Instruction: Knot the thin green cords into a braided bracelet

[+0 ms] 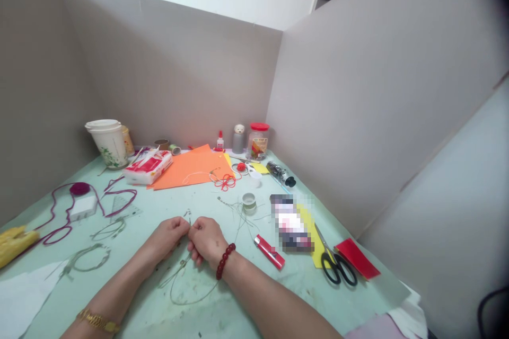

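My left hand (pixel 169 238) and my right hand (pixel 207 241) meet above the pale green table (pixel 278 288), their fingertips closed on a thin silvery wire (pixel 175 288). The wire's long loop trails down onto the table below them, and the pinched part is mostly hidden by my fingers. A gold bracelet (pixel 97 321) circles my left wrist, and a red bead bracelet (pixel 225 261) circles my right. Nearest my right hand lie a small wire spool (pixel 249 202) and a red lighter (pixel 270 252). Wire loops (pixel 85 257) rest left of my left hand.
Black-handled scissors (pixel 338 267) lie at the right, near a blurred packet (pixel 291 222). Orange paper (pixel 191 169) with red cord (pixel 225 183) lies behind. Purple cord (pixel 79 189), tissues (pixel 148 167), a paper cup (pixel 107 143) and a red-lidded jar (pixel 257 140) stand around. Grey partitions (pixel 167 74) bound the back and sides.
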Available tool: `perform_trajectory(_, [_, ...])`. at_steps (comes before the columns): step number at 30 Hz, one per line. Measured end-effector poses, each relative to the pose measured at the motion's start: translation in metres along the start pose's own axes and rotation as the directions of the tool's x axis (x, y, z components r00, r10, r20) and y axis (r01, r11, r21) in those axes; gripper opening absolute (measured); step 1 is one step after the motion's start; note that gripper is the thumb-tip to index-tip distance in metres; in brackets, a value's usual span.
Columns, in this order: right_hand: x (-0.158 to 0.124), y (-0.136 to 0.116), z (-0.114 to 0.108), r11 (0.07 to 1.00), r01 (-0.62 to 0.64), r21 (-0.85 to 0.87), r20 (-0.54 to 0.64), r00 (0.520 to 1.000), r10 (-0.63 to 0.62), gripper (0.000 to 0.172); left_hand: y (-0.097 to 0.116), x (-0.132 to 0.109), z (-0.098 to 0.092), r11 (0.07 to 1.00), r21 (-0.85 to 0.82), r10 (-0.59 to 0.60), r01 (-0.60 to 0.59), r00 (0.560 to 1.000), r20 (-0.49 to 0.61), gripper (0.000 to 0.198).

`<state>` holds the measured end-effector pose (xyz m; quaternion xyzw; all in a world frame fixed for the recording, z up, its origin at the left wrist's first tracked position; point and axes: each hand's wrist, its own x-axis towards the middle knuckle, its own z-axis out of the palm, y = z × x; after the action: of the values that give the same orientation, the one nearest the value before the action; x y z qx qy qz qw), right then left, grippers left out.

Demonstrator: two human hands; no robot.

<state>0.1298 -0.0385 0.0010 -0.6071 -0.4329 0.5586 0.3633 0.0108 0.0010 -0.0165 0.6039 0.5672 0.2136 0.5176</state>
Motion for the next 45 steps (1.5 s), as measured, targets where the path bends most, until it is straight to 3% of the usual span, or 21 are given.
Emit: perform_trajectory(45, [-0.0006, -0.0001, 0.0004, 1.000, 0.006, 0.008, 0.006, 1.000, -0.006, 0.013, 0.0095, -0.0075, 0.0003, 0.999, 0.049, 0.008, -0.007, 1.000, -0.027, 0.026])
